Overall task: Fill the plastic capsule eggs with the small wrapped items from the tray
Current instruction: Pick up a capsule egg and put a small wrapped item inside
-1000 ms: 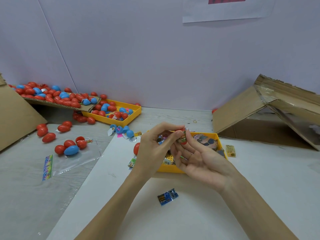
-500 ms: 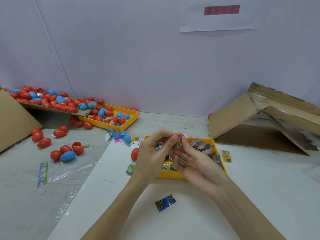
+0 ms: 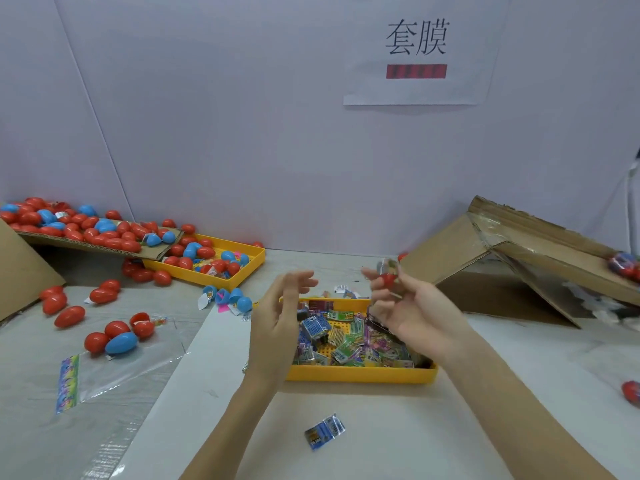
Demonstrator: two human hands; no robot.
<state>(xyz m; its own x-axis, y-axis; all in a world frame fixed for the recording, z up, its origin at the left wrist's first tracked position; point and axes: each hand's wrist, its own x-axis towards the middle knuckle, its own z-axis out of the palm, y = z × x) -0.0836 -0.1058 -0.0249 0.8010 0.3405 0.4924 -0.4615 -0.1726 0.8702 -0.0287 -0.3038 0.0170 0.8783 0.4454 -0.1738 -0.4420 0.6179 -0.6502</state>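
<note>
A yellow tray (image 3: 360,374) in front of me holds several small wrapped items (image 3: 346,336). My right hand (image 3: 412,310) is raised above the tray's right side and pinches a red capsule egg (image 3: 388,279) with a wrapper showing at its top. My left hand (image 3: 277,317) hovers over the tray's left edge, fingers loosely spread, holding nothing. One blue wrapped item (image 3: 325,434) lies on the white sheet near me.
Red and blue eggs (image 3: 114,337) lie scattered at left, with more in a second yellow tray (image 3: 249,268) and on a cardboard flap (image 3: 86,245). An open cardboard box (image 3: 512,261) stands at right. A clear plastic bag (image 3: 114,372) lies at left. Another red egg (image 3: 631,393) is at the right edge.
My hands were joined on the egg over the tray; they have since parted. The left hand let go and moved left, while the right hand lifted the egg up and to the right.
</note>
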